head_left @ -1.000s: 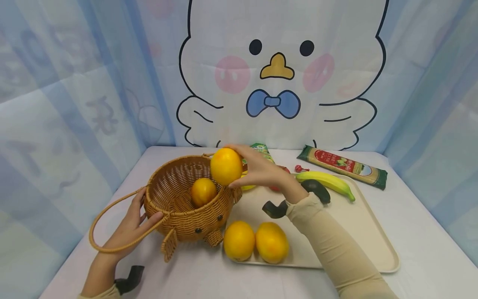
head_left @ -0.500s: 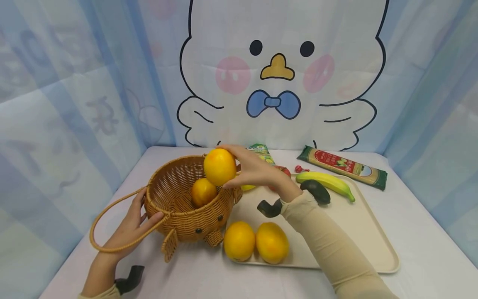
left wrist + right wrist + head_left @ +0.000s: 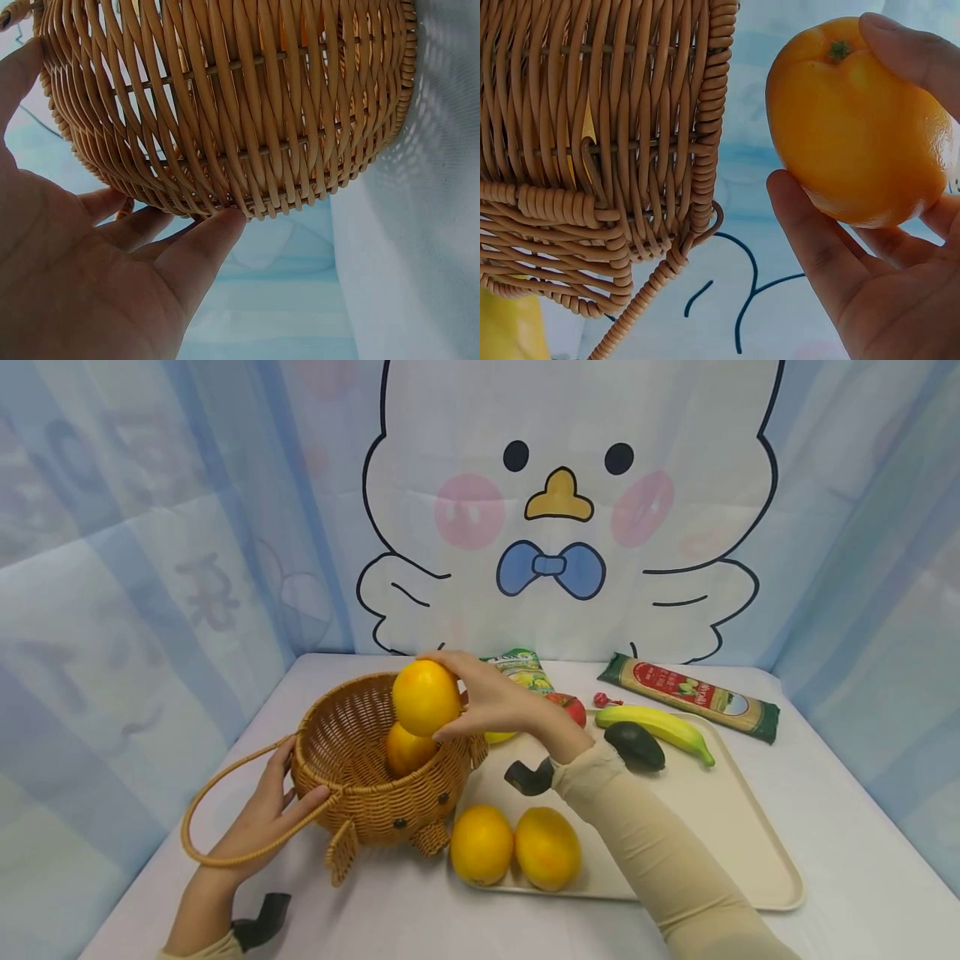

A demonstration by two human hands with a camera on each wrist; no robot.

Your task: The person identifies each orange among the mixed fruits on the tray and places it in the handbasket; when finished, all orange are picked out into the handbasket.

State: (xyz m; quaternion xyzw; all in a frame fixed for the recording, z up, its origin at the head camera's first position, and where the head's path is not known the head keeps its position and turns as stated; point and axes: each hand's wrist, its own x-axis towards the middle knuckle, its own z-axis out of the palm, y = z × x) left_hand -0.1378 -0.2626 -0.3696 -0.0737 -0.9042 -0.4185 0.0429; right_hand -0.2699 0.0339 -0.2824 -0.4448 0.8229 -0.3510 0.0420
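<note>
My right hand (image 3: 487,693) pinches an orange (image 3: 855,124) between thumb and fingers, over the right part of a wicker basket (image 3: 397,806). In the right wrist view, a small green stem mark shows on its top, beside the basket's rim. Inside the basket lies another orange (image 3: 405,750), partly covered by the held one in the head view. The basket has an animal face on its front and leans slightly. My left hand (image 3: 258,814) holds the basket's left side, thumb and fingers spread against the wicker wall, with the looped handle (image 3: 197,852) lying across it.
Two yellow-orange fruits (image 3: 516,847) sit at the front edge of a cream tray (image 3: 705,827). A banana (image 3: 660,727), a dark green avocado (image 3: 633,745) and a red fruit (image 3: 572,708) lie farther back. Behind are a lollipop (image 3: 603,700), a green packet (image 3: 525,668) and a long package (image 3: 690,695).
My right hand has carried the orange leftward, from the basket's right rim to above the opening, where it overlaps the orange inside. The left hand and the basket have stayed in place.
</note>
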